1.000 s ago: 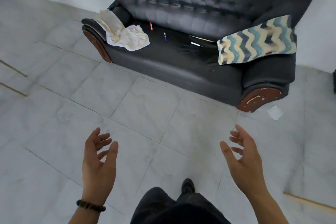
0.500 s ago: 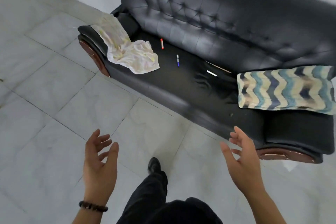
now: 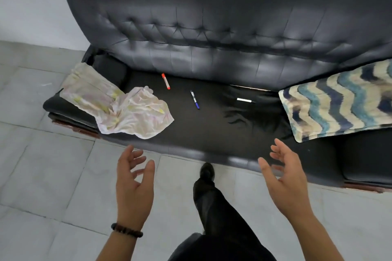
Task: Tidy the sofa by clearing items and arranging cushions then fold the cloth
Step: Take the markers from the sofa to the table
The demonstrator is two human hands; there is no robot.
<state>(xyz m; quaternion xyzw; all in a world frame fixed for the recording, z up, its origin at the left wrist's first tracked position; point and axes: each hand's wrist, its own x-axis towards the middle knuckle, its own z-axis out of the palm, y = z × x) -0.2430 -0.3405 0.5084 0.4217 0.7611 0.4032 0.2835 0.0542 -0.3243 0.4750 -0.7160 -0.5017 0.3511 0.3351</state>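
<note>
1. My left grip (image 3: 133, 186) is hovering at lower centre-left over the grey tiled floor (image 3: 42, 165). Its fingers are apart and relaxed, holding nothing. A beaded bracelet (image 3: 126, 230) is sitting on the wrist.
2. My right grip (image 3: 286, 180) is hovering at lower centre-right, by the front edge of the black sofa (image 3: 212, 27). Its fingers are spread loosely and it is also holding nothing.
3. The crumpled pale cloth (image 3: 127, 110) is lying at centre-left, draping over the armrest and spilling onto the seat.
4. The zigzag cushion (image 3: 339, 99) is lying tilted at the right edge.
5. Between them, three items are lying apart on the seat: a red marker (image 3: 165, 81) near the backrest, a blue pen (image 3: 195, 99) to its right, and a white pen (image 3: 244, 100) nearer the cushion.
6. My dark shoe (image 3: 206, 170) is standing between the grips, with its toe at the sofa front.
</note>
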